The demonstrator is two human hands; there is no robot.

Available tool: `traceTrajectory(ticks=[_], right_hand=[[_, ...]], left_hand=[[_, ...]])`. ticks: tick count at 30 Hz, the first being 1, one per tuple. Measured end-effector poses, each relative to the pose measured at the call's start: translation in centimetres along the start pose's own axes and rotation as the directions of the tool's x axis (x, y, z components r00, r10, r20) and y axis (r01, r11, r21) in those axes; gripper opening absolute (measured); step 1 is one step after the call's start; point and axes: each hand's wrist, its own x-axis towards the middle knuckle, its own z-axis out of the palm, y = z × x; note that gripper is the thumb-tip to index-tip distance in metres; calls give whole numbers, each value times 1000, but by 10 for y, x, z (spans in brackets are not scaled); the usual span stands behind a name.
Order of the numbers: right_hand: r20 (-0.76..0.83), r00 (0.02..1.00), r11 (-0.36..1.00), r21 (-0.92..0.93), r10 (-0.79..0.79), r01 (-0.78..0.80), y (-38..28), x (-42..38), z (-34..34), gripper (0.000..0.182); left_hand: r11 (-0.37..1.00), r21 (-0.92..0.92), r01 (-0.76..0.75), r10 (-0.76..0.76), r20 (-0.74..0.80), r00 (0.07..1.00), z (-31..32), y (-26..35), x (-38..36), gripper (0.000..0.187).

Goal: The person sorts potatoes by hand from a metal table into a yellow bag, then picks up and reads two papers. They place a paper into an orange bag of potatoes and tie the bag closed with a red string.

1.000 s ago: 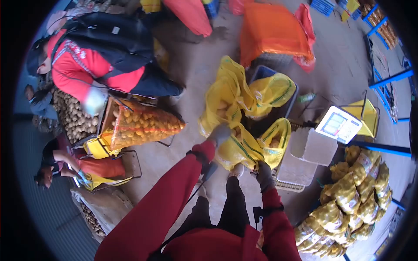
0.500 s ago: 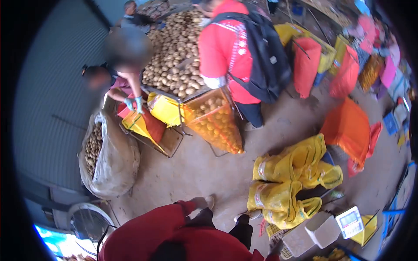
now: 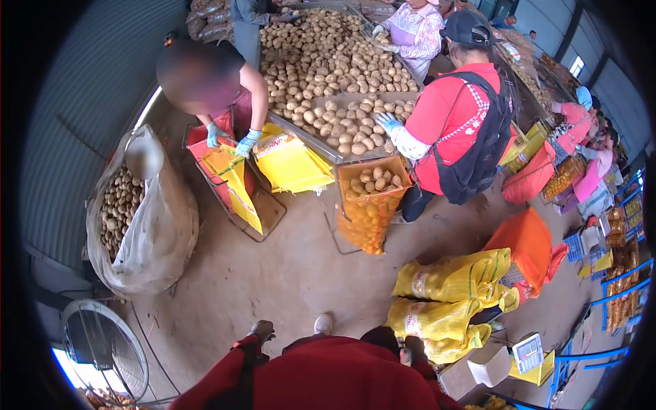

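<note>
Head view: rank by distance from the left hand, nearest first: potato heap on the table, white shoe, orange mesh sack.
Nearest to the left hand:
1. White shoe, just to its right on the floor.
2. Orange mesh sack, ahead and right, in front of the table.
3. Potato heap, farthest ahead, up on the table.

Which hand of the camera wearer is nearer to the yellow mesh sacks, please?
The right hand: it is low, close beside the lowest of the yellow mesh sacks. The left hand is well away from them, out on the person's left side.
</note>
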Motion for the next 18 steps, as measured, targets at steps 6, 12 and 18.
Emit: traceTrajectory(ticks=[6, 12, 18], right_hand=[[118, 975, 425, 885, 190, -190, -114, 108, -155, 16], [222, 970, 401, 883, 102, -244, -98, 209, -131, 19], [464, 878, 971, -132, -117, 199, -93, 277, -110, 24]], left_hand=[[968, -240, 78, -83, -7, 997, -18, 24, 17, 33], [967, 139, -214, 170, 275, 946, -11, 11, 75, 34], [941, 103, -322, 301, 180, 936, -65, 77, 96, 39]])
